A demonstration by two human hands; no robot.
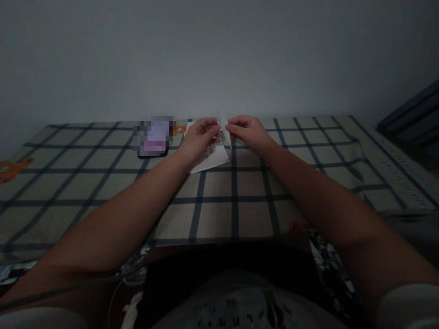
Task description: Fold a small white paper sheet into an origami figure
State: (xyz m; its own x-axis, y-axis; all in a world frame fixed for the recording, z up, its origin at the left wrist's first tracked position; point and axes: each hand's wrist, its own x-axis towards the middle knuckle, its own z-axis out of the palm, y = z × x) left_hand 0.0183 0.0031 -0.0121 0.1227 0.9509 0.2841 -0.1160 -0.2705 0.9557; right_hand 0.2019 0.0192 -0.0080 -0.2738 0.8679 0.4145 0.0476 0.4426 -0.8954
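Observation:
Between both hands a small piece of white paper (224,129) stands nearly upright, seen almost edge-on. My left hand (202,136) pinches its left side between thumb and fingers. From the other side my right hand (247,130) grips it with thumb and forefinger. Below the left hand, a white sheet or thin booklet (216,158) with faint dark print lies on the table. The left hand and wrist hide part of it. Whether the held paper is joined to what lies beneath, I cannot tell.
A phone (155,137) with a lit, blurred screen lies left of the hands. Beneath everything is a checked tablecloth (219,214) with orange bear figures. A plain wall (219,59) rises behind the table. Dark slats (411,107) stand at the far right.

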